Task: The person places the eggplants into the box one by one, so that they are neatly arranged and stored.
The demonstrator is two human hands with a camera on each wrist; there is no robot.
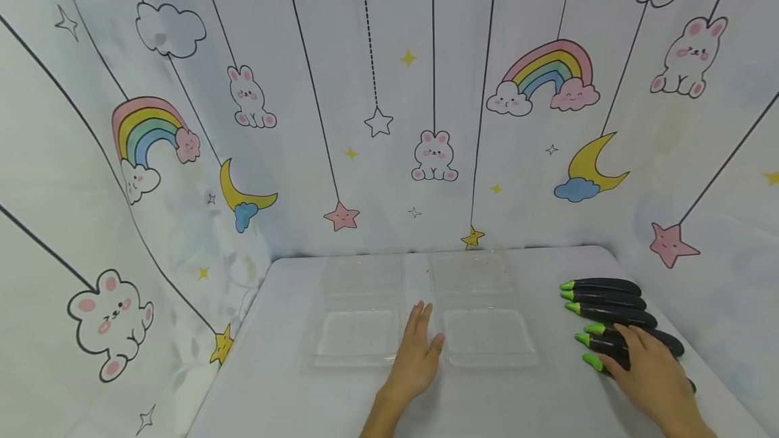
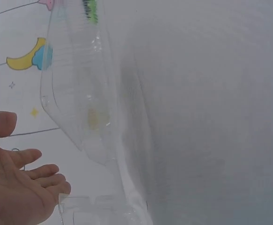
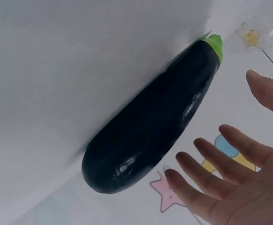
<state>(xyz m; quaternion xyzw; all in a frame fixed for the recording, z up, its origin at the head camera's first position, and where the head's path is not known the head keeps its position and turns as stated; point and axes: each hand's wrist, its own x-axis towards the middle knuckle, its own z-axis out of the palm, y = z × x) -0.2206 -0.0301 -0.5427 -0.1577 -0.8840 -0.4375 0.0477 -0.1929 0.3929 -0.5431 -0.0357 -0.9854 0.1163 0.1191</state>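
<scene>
Several glossy black eggplants (image 1: 615, 316) with green stem ends lie in a row at the right of the table. Over the nearest ones is my right hand (image 1: 651, 370), hiding part of them. In the right wrist view this hand (image 3: 248, 183) has its fingers spread beside one eggplant (image 3: 150, 117), not wrapped round it. Two clear plastic boxes with raised lids stand mid-table, a left box (image 1: 359, 336) and a right box (image 1: 489, 336). My left hand (image 1: 414, 360) is between them with extended fingers, holding nothing; whether it touches a box I cannot tell.
The white table (image 1: 274, 384) ends at the back against a cloth backdrop (image 1: 389, 188) printed with rabbits, stars and rainbows. Both box lids, such as the right lid (image 1: 468, 274), stand toward that backdrop. White cloth also hangs along both sides.
</scene>
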